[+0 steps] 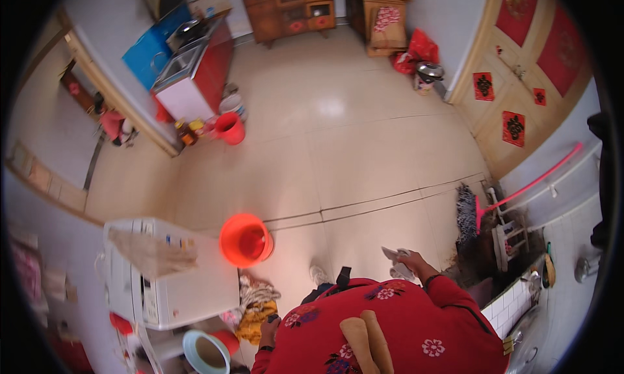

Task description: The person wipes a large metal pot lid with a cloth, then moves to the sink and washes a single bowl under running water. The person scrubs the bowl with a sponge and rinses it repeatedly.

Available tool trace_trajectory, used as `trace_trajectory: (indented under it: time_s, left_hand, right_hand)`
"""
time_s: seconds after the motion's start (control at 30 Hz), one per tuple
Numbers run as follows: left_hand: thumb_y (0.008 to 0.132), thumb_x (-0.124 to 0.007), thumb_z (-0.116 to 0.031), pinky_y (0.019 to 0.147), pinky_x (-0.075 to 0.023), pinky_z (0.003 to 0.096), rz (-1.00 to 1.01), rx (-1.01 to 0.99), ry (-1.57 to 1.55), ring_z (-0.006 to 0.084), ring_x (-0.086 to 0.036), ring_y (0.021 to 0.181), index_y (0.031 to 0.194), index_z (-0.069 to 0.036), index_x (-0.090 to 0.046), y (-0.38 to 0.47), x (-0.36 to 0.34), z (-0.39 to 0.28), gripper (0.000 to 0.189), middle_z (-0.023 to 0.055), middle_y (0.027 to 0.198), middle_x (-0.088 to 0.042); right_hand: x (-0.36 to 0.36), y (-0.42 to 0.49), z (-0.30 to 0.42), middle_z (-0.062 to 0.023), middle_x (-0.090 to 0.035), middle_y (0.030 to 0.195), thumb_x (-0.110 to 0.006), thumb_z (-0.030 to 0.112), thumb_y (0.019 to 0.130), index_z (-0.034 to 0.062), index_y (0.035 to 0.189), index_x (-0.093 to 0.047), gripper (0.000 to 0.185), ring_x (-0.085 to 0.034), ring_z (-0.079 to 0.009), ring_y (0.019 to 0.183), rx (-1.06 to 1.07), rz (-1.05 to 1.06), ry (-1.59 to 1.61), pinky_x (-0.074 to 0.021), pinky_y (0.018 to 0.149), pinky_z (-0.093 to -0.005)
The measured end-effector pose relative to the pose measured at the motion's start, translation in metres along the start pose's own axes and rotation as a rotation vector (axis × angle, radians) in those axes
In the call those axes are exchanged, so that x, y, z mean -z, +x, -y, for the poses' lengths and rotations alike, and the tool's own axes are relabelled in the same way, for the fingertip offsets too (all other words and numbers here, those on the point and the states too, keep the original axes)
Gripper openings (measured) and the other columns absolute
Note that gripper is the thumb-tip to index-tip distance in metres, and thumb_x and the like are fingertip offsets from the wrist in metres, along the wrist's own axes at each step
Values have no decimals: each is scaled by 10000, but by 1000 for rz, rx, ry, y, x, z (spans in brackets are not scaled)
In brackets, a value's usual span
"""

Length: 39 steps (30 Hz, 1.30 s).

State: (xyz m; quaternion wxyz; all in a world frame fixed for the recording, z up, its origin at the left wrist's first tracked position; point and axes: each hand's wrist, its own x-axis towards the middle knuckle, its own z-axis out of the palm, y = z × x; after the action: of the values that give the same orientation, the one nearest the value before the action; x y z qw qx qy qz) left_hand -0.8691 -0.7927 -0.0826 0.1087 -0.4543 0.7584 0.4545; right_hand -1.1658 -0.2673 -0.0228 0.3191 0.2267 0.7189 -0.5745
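Note:
My right hand (414,263) is closed around a crumpled light grey cloth (400,270), held out in front of my red flowered top. At the left side of my body hangs my left hand (269,329), close to a small dark item that I cannot make out; whether the fingers hold it is unclear. Beside that hand, a heap of cloths (258,298), striped and mustard yellow, lies on the floor. An orange-red bucket (243,241) stands on the tiles ahead of it. Low at the left is a pale blue basin (207,352) with murky liquid.
A white washing machine (195,291) stands at the left. On the right are a mop (466,213), a pink-handled broom (531,181) and a white rack (509,244). Farther off are a sink counter (185,66), a red bucket (230,128) and double doors (512,76). A person (113,120) crouches beyond the left doorway.

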Motion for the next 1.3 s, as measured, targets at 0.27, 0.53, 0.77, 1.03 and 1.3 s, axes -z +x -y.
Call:
trace_trajectory:
  time_s: [0.27,0.53,0.77,1.03,1.3]
  left_hand:
    - [738,-701,-149,514,-461,290,132,8,-251,131,-579,558,841,-35,-658,203,54,-200,160,40,684,-616]
    - [786,-668,-119,533,-482,297,232,-39,-257,135,-581,578,920,-37,-650,306,53,-363,158,23,696,-601]
    - [782,-684,-146,623,-494,293,102,64,-213,132,-604,662,919,-19,-660,328,40,-456,188,44,761,-640]
    - [768,-695,-204,615,-481,288,36,190,-280,117,-590,669,868,-5,-670,400,50,-517,224,47,774,-646]
    - [749,-707,-219,624,-482,302,87,229,-185,144,-602,692,903,37,-663,568,44,-609,301,82,779,-660]
  right_hand:
    - [35,16,11,-122,-681,962,-696,178,692,58,1177,-616,506,-648,-168,816,14,-472,-115,-515,723,-288]
    - [-19,159,89,-106,-663,982,-680,104,745,43,1208,-590,476,-643,-197,812,-97,-294,287,-525,706,-320]
    - [7,324,271,-102,-664,1001,-675,125,741,45,1208,-592,481,-645,-208,850,-128,-224,141,-525,735,-333]
    - [-42,478,543,-91,-647,979,-670,166,792,15,1215,-562,462,-619,-174,843,147,-2,240,-517,721,-325]
    - [-135,572,669,-94,-627,1033,-661,160,806,38,1256,-531,484,-609,-194,881,167,123,31,-520,744,-341]
